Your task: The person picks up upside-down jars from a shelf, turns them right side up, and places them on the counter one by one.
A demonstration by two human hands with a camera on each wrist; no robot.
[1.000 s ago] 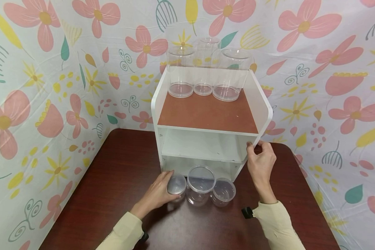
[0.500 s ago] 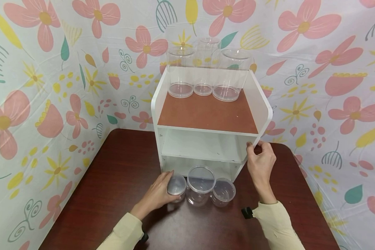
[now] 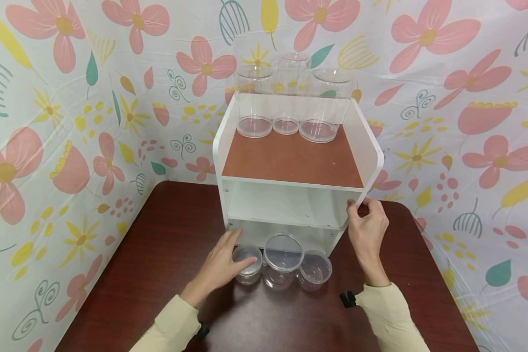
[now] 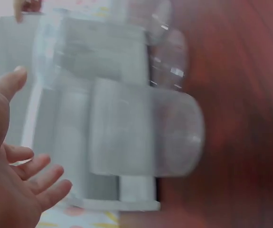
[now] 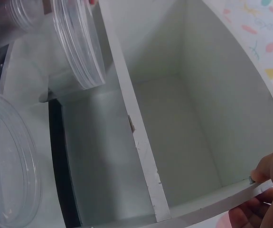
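My left hand [image 3: 222, 260] hovers beside the left clear plastic jar [image 3: 248, 274], fingers extended and thumb spread over its lid. In the left wrist view, a gap shows between the fingers [image 4: 43, 173] and the blurred jar [image 4: 136, 130]. My right hand [image 3: 368, 227] pinches the front edge of the right side panel of the white shelf unit [image 3: 286, 203]; the thumb lies inside the panel [image 5: 264, 173]. A taller clear jar [image 3: 278, 279] and a smaller one [image 3: 311, 277] stand to the right of the left jar, in a row before the unit.
On the unit's brown top [image 3: 290, 161] stand three tall clear cylinders: left [image 3: 255, 128], middle [image 3: 286, 126] and right [image 3: 319, 132]. Two white compartments lie beneath it. The unit stands on a dark red-brown table [image 3: 176, 225], with a flowered cloth [image 3: 158, 78] behind.
My left hand has let go of the left jar and drawn slightly up and left, its fingers straightening. The right hand and all the other jars stay where they were.
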